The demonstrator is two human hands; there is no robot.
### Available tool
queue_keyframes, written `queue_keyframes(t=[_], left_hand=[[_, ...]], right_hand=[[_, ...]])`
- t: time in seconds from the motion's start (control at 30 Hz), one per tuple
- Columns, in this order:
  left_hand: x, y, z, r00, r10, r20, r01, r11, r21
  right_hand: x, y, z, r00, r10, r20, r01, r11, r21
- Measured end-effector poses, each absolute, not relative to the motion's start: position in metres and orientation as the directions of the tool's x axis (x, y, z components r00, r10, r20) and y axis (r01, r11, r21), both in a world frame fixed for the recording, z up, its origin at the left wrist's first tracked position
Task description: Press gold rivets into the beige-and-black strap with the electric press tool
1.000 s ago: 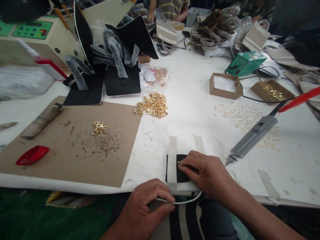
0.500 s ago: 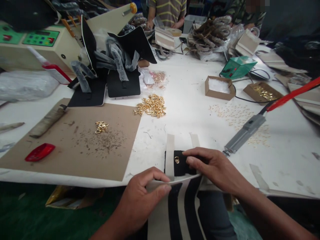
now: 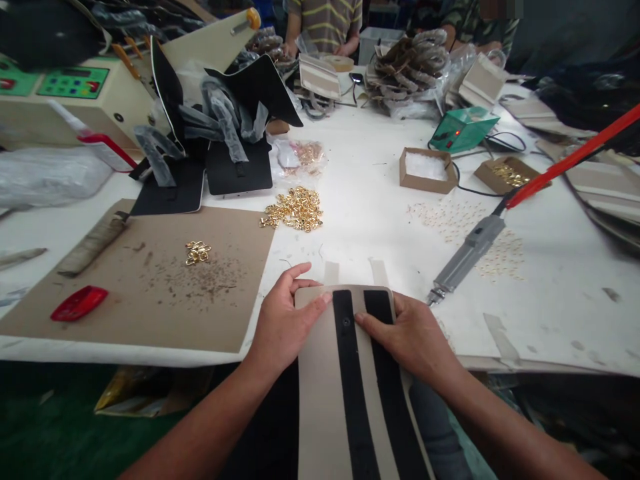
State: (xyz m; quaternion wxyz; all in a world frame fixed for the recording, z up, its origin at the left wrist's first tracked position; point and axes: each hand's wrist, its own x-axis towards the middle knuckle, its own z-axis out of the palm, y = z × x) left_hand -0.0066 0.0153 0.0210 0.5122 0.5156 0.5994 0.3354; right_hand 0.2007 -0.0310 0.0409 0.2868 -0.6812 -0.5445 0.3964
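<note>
A beige panel with black stripes lies over the table's front edge and hangs toward my body. My left hand holds its upper left edge, thumb on top and fingers behind or beyond the edge. My right hand grips the right edge, its thumb on the surface beside a small dark round fitting on the left black stripe. Two pale strips show on the table past the panel's top edge. A grey electric screwdriver hangs tip-down right of my right hand.
Gold hardware is heaped mid-table. Brown board at left bears a red object and a wrapped tool. Farther back are black panels, a green box, small cartons and a person in a striped shirt.
The panel's top edge has moved forward and now lies flat, covering the black piece with the gold fitting. Both hands have shifted with it. The surroundings have shifted slightly left in view.
</note>
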Motion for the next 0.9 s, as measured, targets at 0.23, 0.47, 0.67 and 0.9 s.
queue_keyframes(t=[0.23, 0.47, 0.67, 0.9], left_hand=[[-0.007, 0.001, 0.015, 0.069, 0.987, -0.148, 0.404, 0.108, 0.908], [0.005, -0.002, 0.015, 0.019, 0.999, -0.047, 0.562, 0.028, 0.826], [0.01, -0.002, 0.018, 0.01, 0.996, -0.093, 0.625, 0.066, 0.778], [0.012, 0.002, 0.019, -0.002, 0.991, -0.133, 0.626, 0.105, 0.773]], right_hand=[[0.197, -0.029, 0.034, 0.145, 0.977, -0.158, 0.605, -0.214, -0.767], [0.193, -0.027, 0.028, 0.169, 0.98, -0.103, 0.674, -0.192, -0.713], [0.192, -0.026, 0.023, 0.161, 0.982, -0.096, 0.693, -0.181, -0.698], [0.193, -0.021, 0.026, 0.149, 0.979, -0.138, 0.704, -0.203, -0.681]])
